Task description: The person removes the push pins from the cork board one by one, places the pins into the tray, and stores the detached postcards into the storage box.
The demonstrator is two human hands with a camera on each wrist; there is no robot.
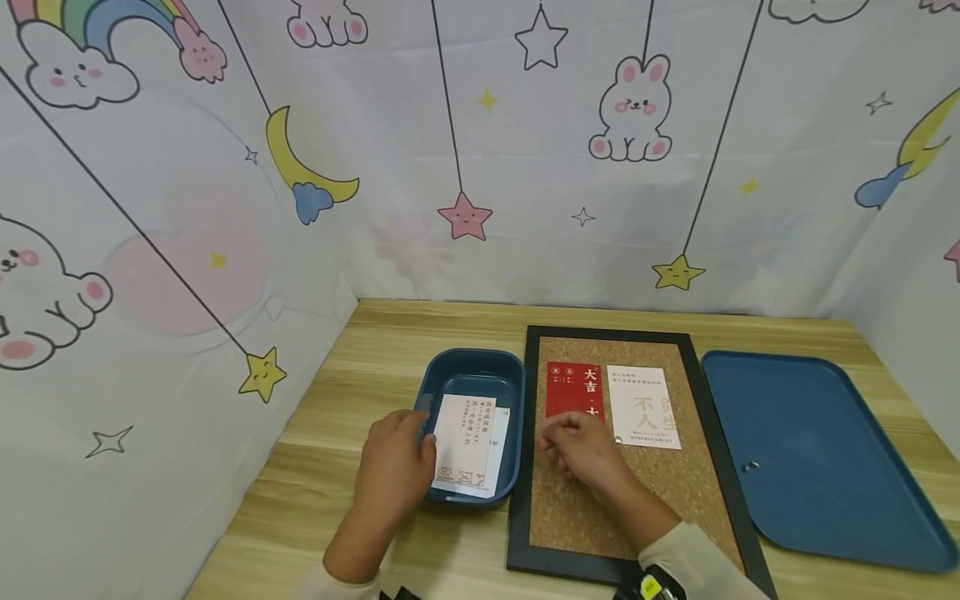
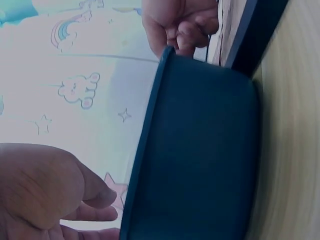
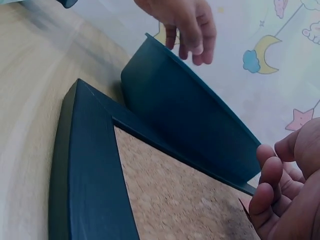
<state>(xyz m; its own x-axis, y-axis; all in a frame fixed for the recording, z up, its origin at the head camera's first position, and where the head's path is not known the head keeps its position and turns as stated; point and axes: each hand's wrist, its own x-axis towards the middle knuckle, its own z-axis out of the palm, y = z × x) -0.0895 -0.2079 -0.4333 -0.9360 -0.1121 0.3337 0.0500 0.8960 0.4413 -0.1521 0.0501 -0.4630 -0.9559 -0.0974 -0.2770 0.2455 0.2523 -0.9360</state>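
My left hand (image 1: 393,461) is over the left side of a deep blue bin (image 1: 522,450), its fingers loosely extended. Inside the bin lie white printed cards (image 1: 463,433), overlapping. At the lower left of a red card (image 1: 573,387) on the cork board (image 1: 570,517) is my right hand (image 1: 583,450). Its fingers are curled with the thumb close to the index finger; whether something small is between them cannot be made out. The hand covers the red card's lower part. Beside it, a white card (image 1: 643,404) with a small pin (image 1: 618,439) at its lower left lies on the cork.
A black frame (image 1: 723,417) surrounds the cork, and the bin stands close to its left side. To the right lies a flat blue tray (image 1: 832,467) with small shiny pins (image 1: 751,467) near its left edge. All stand on a wood-grain table (image 1: 382,358) before a patterned curtain (image 1: 525,267).
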